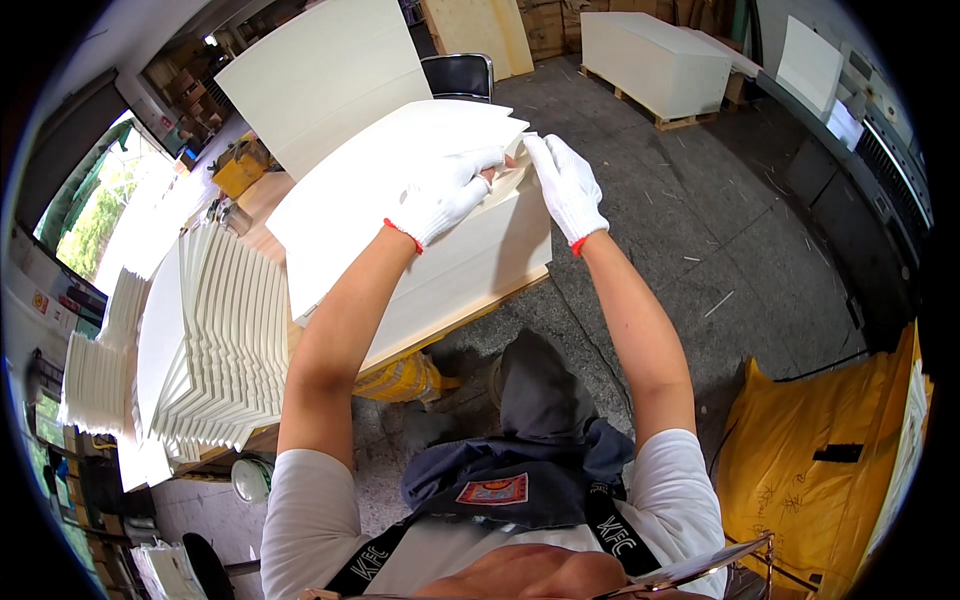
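A tall stack of large white sheets sits on a wooden board in front of me, its top sheet shifted askew. My left hand, in a white knit glove with a red cuff and some bare fingertips, reaches over the top sheet. Its fingers are curled at the sheet's right edge. At the far right corner my right hand, gloved the same way, has its fingers closed on the sheet edge. Between the hands the edge looks lifted and bent. Some fingertips are hidden by the gloves and the sheet.
To the left, fanned stacks of folded white sheets lie on the table. Behind stand a tall white panel and a black chair. A white block on a pallet, a machine and a yellow cover flank the right.
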`<state>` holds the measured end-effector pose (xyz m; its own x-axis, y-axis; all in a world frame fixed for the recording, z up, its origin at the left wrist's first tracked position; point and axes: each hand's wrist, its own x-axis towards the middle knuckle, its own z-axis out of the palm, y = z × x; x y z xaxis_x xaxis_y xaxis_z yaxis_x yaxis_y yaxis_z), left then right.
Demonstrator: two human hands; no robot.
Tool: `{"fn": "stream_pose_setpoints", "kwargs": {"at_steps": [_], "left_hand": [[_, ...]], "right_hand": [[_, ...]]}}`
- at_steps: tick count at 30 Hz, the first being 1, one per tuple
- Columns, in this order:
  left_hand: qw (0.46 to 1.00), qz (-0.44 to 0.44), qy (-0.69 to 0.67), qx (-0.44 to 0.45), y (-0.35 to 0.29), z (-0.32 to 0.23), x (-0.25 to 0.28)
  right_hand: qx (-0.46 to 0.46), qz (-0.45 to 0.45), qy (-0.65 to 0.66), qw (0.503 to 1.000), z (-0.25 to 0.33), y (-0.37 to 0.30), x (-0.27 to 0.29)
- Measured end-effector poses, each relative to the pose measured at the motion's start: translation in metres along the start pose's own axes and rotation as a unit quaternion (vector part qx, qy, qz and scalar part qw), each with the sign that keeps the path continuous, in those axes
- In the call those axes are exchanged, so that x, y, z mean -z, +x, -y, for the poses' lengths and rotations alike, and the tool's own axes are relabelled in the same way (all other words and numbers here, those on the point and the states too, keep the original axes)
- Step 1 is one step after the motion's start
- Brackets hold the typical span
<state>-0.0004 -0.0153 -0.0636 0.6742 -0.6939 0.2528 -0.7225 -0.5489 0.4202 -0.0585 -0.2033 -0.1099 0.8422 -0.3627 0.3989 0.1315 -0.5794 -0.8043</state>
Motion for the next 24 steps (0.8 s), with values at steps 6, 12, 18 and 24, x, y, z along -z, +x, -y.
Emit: {"fn": "stream_pose_setpoints", "kwargs": {"at_steps": [6, 12, 18, 24], "left_hand": [[0.996, 0.023, -0.022, 0.079, -0.006, -0.022, 0.005], [0.997, 0.028, -0.030, 0.072, -0.005, -0.025, 0.006], [0.999, -0.016, 0.034, -0.009, -0.006, -0.014, 0.003], [1.000, -0.001, 0.008, 0.015, -0.009, -0.021, 0.001]], "right_hand": [[-0.001, -0.008, 0.003, 1.000, -0.001, -0.001, 0.000], [-0.017, -0.010, 0.015, 1.000, 0.000, -0.002, 0.001], [-0.034, -0.005, 0.036, 0.999, 0.003, 0.000, 0.001], [-0.023, 0.010, 0.057, 0.998, -0.007, 0.002, 0.007]]}}
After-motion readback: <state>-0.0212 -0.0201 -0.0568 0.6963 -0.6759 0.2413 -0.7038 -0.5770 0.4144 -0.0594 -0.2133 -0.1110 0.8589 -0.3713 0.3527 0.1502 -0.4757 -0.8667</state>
